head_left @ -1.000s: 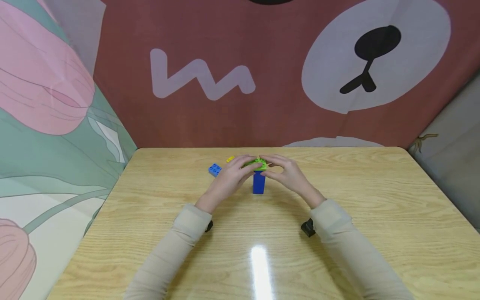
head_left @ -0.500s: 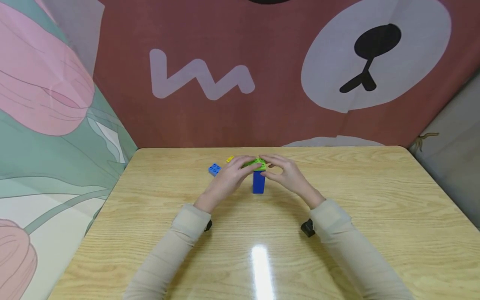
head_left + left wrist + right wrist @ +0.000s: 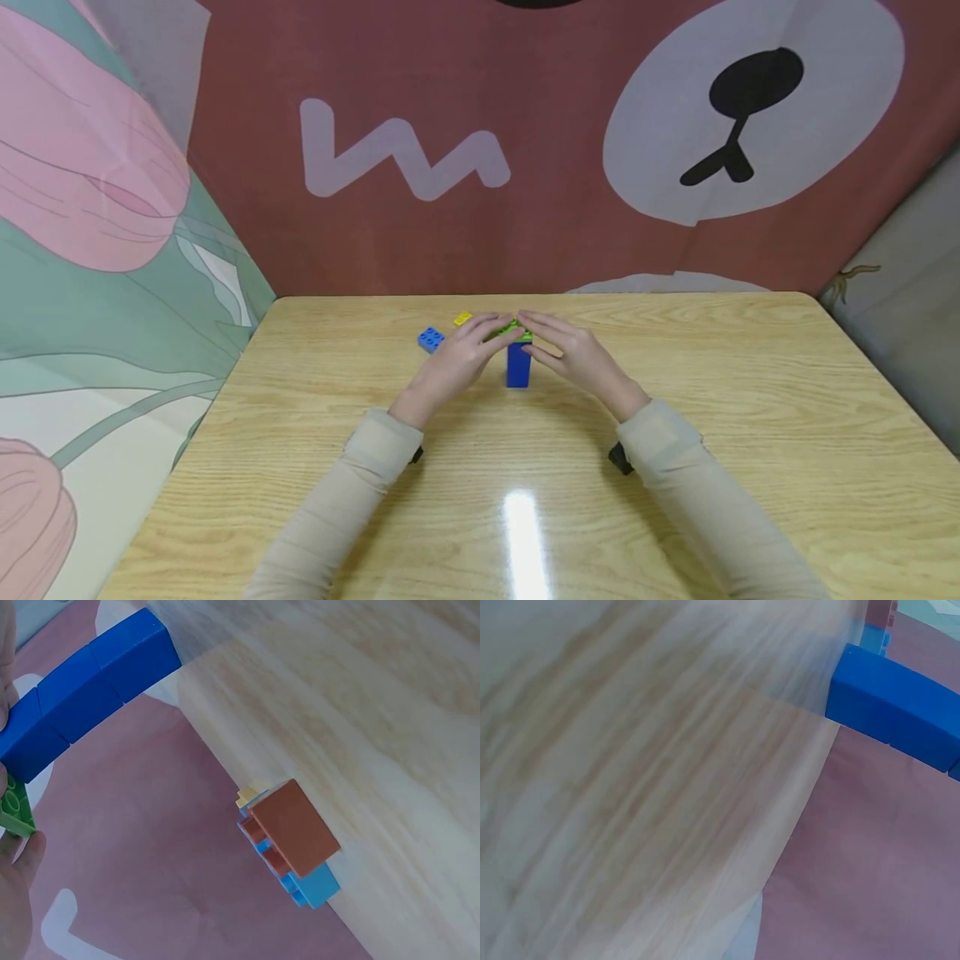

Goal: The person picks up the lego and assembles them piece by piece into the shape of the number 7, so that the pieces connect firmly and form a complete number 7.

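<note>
A dark blue tower of stacked building bricks stands upright on the table, topped by a lime green studded building brick. From the left, my left hand pinches the green brick; in the left wrist view a fingertip lies at its corner. My right hand closes on the green brick from the other side, its thumb low by the top of the blue tower. Fingers cover much of the green brick. The right wrist view shows the tower but not the hand.
Left of the tower lie a light blue brick and a yellow brick. A reddish-brown brick shows beside them in the left wrist view. The wooden table meets a printed cloth behind.
My right hand's fingers have shifted slightly left over the green brick, covering more of it. The left hand and blue tower stay nearly in place.
</note>
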